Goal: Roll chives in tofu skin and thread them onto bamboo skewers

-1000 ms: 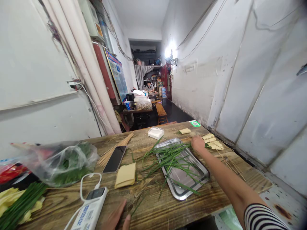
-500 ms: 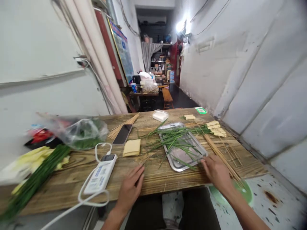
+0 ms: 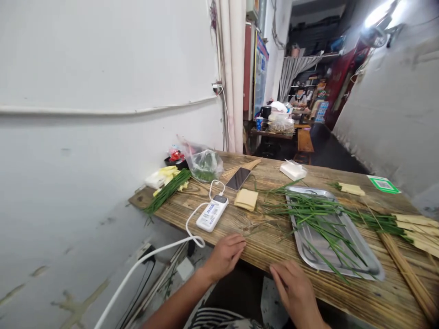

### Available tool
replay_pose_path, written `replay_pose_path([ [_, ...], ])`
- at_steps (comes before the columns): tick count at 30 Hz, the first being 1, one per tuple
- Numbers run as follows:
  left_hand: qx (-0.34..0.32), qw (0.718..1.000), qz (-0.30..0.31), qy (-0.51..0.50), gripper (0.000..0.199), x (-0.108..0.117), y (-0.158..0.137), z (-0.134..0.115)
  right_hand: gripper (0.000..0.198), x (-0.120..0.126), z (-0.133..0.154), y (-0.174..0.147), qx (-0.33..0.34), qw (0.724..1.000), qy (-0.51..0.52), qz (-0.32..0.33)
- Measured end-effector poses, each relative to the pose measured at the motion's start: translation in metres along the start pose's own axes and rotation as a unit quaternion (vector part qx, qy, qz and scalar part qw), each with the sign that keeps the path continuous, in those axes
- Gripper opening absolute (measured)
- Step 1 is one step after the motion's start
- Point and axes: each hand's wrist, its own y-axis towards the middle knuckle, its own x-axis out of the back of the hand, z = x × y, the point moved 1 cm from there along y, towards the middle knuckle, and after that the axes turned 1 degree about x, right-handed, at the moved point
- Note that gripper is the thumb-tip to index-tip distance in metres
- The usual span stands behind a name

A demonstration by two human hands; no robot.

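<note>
My left hand (image 3: 224,257) rests at the table's front edge, its fingers loosely bent and nothing visible in them. To its right, my right hand (image 3: 295,290) is at the same edge, thumb and fingers slightly apart and holding nothing I can see. Ahead of it a metal tray (image 3: 310,258) carries loose green chives (image 3: 317,210) that hang over its left side. A stack of pale yellow square sheets (image 3: 246,199), perhaps tofu skin, lies beyond my left hand. Chives wrapped in similar sheets (image 3: 416,224) lie right of the tray, near thin wooden skewers (image 3: 406,272).
A white power bank (image 3: 212,214) with a cable trails off the front edge. Behind are a phone (image 3: 238,178), a plastic bag (image 3: 205,164), a chive bundle (image 3: 168,191) and a white tissue pack (image 3: 293,170). A person (image 3: 299,98) is far back.
The view has swung left, shifting the table's things rightward in the picture. My right hand has left the tray's near right corner and come closer to my left hand.
</note>
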Motion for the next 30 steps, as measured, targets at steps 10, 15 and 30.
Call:
replay_pose_path([
  [10, 0.041, 0.998, -0.007, -0.048, 0.029, 0.0, 0.001, 0.005, 0.018, -0.085, -0.076, 0.183, -0.002, 0.989, -0.057, 0.137],
  [15, 0.066, 0.994, 0.018, -0.087, 0.028, 0.008, 0.004, 0.002, 0.016, -0.093, -0.094, 0.19, 0.037, 0.988, -0.007, 0.149],
  [30, 0.072, 0.992, 0.038, -0.098, 0.025, 0.014, 0.01, 0.003, 0.018, -0.082, -0.098, 0.214, -0.191, 0.946, 0.177, 0.195],
])
